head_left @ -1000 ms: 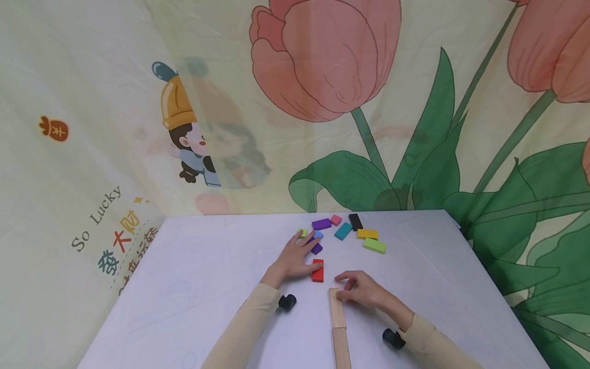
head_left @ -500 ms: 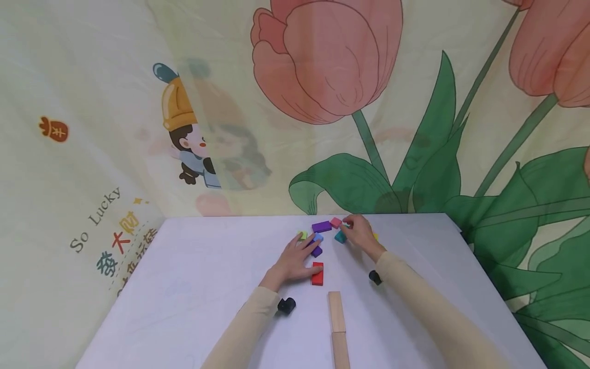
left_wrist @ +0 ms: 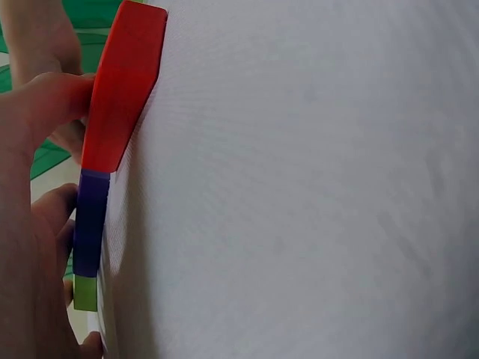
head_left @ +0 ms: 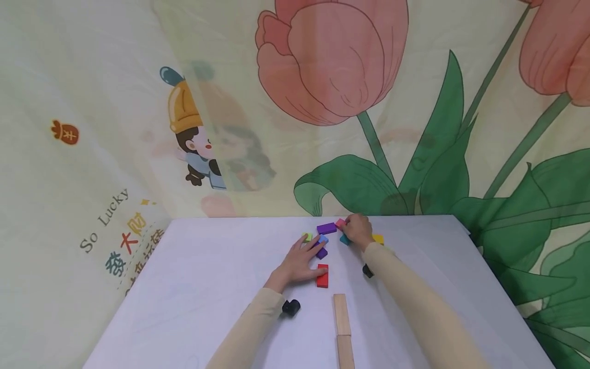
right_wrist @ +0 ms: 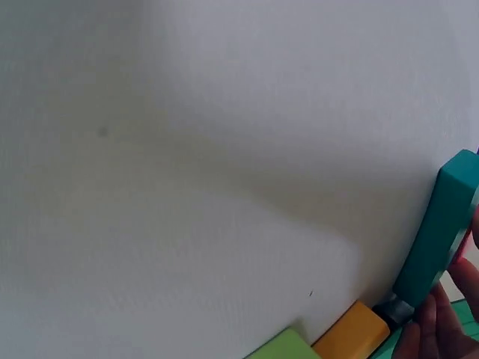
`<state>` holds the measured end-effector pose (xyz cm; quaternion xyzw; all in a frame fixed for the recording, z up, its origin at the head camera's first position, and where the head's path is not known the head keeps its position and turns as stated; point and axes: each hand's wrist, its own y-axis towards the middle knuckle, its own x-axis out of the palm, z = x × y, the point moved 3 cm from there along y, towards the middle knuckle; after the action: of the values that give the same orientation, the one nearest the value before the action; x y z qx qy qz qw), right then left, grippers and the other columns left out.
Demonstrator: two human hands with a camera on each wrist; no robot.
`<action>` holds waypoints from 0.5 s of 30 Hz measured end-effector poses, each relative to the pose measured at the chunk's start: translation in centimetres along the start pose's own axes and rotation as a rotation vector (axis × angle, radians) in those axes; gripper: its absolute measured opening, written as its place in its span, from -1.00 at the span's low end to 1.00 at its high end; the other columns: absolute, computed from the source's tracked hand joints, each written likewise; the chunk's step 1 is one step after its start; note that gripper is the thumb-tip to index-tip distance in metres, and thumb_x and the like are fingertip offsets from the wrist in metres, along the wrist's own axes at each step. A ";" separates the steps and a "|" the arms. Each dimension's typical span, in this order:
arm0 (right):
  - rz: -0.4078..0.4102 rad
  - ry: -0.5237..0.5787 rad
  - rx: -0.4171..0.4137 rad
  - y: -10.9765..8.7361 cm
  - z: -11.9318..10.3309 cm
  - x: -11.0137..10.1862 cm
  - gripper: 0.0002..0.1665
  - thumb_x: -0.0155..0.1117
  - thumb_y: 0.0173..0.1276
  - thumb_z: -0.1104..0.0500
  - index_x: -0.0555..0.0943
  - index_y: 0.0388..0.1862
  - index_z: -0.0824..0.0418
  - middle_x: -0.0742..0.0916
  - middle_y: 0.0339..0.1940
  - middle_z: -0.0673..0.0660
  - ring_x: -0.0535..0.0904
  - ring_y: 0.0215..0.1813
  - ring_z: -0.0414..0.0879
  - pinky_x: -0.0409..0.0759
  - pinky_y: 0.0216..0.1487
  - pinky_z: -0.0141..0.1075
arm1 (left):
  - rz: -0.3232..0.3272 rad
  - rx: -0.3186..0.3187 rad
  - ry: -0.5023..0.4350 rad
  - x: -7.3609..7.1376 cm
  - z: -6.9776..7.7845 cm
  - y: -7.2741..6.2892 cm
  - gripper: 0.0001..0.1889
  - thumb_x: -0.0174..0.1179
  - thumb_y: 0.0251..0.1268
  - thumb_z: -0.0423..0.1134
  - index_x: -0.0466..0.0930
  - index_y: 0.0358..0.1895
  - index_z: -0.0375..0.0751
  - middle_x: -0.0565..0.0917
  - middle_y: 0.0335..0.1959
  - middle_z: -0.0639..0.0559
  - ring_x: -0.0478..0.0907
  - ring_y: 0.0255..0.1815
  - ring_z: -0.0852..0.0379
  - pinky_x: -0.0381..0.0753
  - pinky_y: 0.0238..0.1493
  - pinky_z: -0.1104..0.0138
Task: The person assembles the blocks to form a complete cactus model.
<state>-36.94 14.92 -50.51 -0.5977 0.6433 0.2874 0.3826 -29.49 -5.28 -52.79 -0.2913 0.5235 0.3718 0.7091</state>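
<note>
Fingers spread, my left hand lies among small coloured blocks in the head view. Its thumb touches a red block; its fingertips reach a light blue block, a purple block and a small green block. My right hand is at the table's far side, fingers curled, pinching a pink block. A teal block stands in front of these fingers in the right wrist view, with a black block at its end.
Another purple block lies by the far edge. A yellow block sits partly behind the right arm, with a lime green block beside it. Two plain wooden blocks lie end to end at the front. A tulip-printed cloth hangs behind the table.
My right hand has left the front wooden block and reached far forward to the pink block, covering the black one. The left hand stays in its place among the blocks.
</note>
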 end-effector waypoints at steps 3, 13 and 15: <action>0.031 0.049 0.000 -0.3 0.2 0.1 -0.61 0.28 0.35 0.06 0.59 -0.01 0.33 0.70 -0.10 0.27 0.54 -0.12 0.10 0.61 -0.07 -0.14 | -0.005 -0.001 0.003 0.1 0.2 0.0 -0.17 0.00 0.19 0.37 0.04 0.53 0.26 0.01 0.61 0.15 -0.14 0.61 -0.15 0.06 0.53 -0.13; 0.135 0.288 -0.214 -2.3 -0.3 -1.6 -0.69 0.28 0.34 0.22 0.60 0.02 0.33 0.70 -0.05 0.28 0.61 -0.03 0.12 0.68 0.02 -0.08 | -0.010 -0.002 -0.012 -0.2 0.4 -0.1 -0.17 0.00 0.20 0.36 0.04 0.53 0.22 0.00 0.61 0.14 -0.14 0.61 -0.17 0.02 0.54 -0.14; 0.064 0.343 -0.225 -3.0 -0.3 -2.0 -0.69 0.31 0.31 0.21 0.63 0.00 0.31 0.71 -0.06 0.26 0.61 -0.02 0.10 0.68 -0.02 -0.15 | -0.018 -0.007 -0.013 -0.2 0.4 -0.2 -0.17 -0.01 0.21 0.36 0.03 0.53 0.22 -0.02 0.61 0.15 -0.16 0.62 -0.16 0.00 0.54 -0.14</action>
<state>-34.02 15.41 -48.43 -0.6563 0.6814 0.2634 0.1889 -29.20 -5.13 -52.52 -0.2961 0.5148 0.3690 0.7149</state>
